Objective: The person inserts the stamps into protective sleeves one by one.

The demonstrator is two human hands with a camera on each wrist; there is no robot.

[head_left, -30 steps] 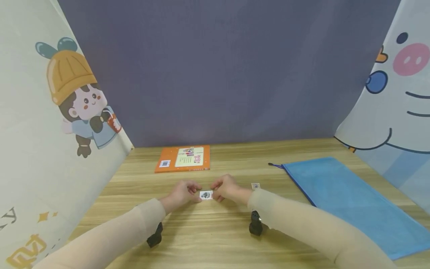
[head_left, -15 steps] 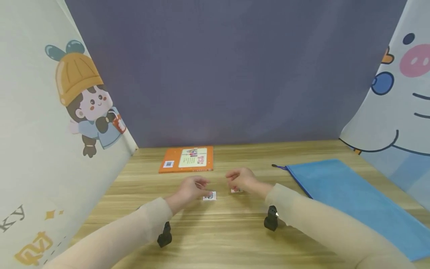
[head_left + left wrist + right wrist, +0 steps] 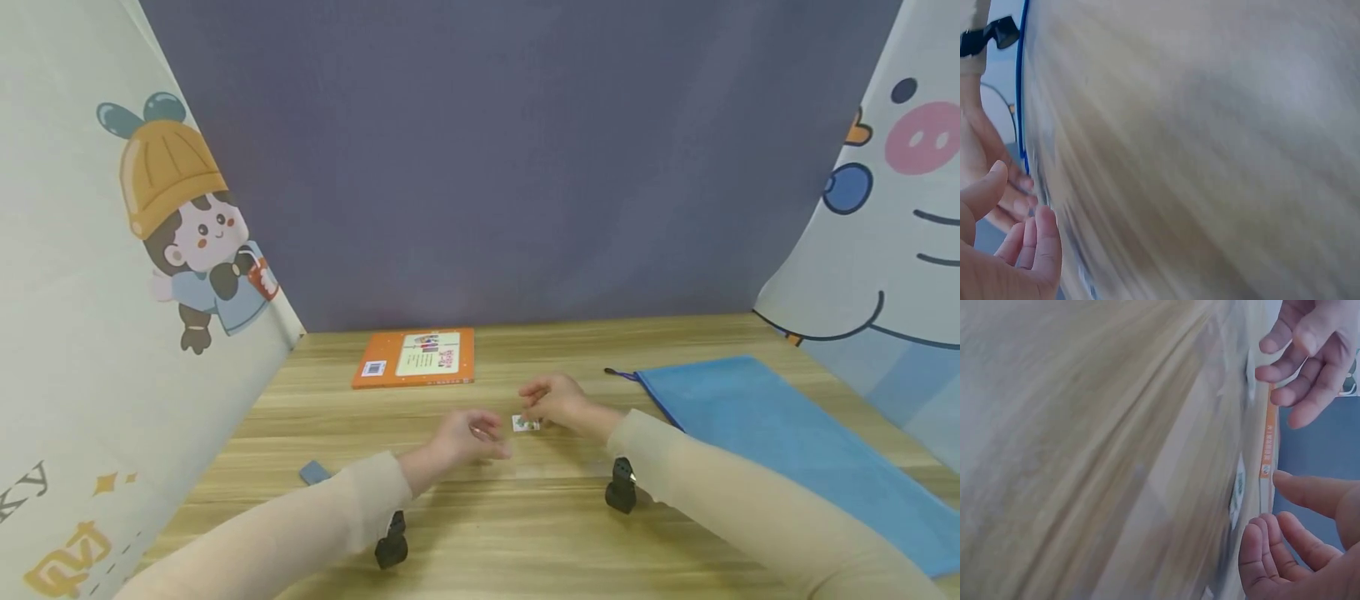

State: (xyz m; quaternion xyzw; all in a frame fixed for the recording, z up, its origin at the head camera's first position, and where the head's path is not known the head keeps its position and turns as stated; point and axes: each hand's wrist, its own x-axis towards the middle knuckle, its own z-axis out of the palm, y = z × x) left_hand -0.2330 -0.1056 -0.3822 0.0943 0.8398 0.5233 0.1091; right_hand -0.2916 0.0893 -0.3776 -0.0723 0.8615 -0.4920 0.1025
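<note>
My right hand (image 3: 551, 400) rests on the wooden table (image 3: 525, 533) with its fingertips at a small printed card (image 3: 525, 424). In the right wrist view that card (image 3: 1237, 490) lies flat just beyond my loosely curled right fingers (image 3: 1266, 550), which pinch nothing. My left hand (image 3: 471, 435) hovers low to the left of the card with relaxed, slightly bent fingers (image 3: 1038, 240) and nothing visibly in it. The left hand (image 3: 1300, 350) also shows from the right wrist view, near a second pale card edge (image 3: 1250, 375). The card seen earlier under the left hand is hidden in the head view.
An orange book (image 3: 416, 358) lies flat at the back of the table. A blue zip pouch (image 3: 757, 425) covers the right side. A small grey-blue piece (image 3: 315, 472) lies by my left sleeve. Cartoon-printed cloths hang on both sides, with a purple backdrop behind.
Both hands let go of the card held between them and parted. My right hand went right to another card; my left hand slid over the first card. The grey-blue piece came into view.
</note>
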